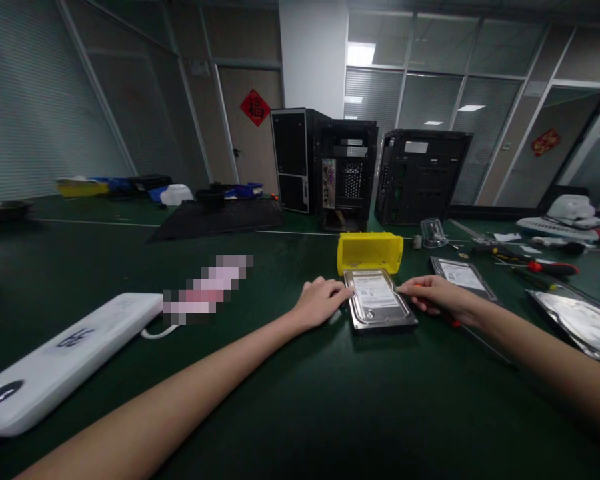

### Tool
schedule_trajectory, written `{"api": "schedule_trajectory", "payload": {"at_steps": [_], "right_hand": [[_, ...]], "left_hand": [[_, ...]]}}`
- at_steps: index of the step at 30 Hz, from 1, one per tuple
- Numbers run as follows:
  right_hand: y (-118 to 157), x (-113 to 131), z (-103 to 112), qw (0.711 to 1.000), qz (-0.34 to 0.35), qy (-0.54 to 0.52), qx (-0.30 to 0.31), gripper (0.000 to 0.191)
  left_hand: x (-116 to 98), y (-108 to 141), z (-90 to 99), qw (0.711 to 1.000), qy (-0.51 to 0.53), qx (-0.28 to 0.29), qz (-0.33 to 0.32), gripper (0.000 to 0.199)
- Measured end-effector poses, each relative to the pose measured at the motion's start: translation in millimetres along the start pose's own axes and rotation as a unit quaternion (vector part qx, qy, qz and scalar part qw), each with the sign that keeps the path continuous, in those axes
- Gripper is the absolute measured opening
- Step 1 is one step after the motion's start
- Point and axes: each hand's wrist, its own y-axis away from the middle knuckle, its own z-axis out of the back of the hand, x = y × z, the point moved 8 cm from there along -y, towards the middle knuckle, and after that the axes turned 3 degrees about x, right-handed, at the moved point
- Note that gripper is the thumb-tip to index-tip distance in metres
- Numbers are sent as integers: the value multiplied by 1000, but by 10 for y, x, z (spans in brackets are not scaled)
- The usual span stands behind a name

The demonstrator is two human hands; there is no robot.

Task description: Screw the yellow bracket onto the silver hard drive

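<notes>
A silver hard drive (375, 299) with a white label lies on the green table, its far end against a yellow bin (370, 250). My left hand (321, 303) is closed at the drive's left edge, fingertips on its side. At the right edge, my right hand (434, 297) has its fingers curled round the red handle of a screwdriver (485, 344), whose thin shaft points away to the lower right. The thumb and index finger of that hand touch the drive's side.
Black computer cases (423, 177) stand behind. To the right are another drive (463, 277), an opened drive (580, 323), a red-handled tool (553, 268) and a white object (570, 213). A white power bank (75, 353) with a cable and a black mat (220, 220) lie left.
</notes>
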Motion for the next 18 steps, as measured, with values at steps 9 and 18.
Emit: {"api": "schedule_trajectory", "payload": {"at_steps": [9,18], "right_hand": [[-11,5,-20,998,-17,-33,42,21],[-30,7,-23,998,-39,-25,30,22]], "left_hand": [[0,6,12,1000,1,5,4,52],[10,5,10,1000,8,-3,5,52]]}}
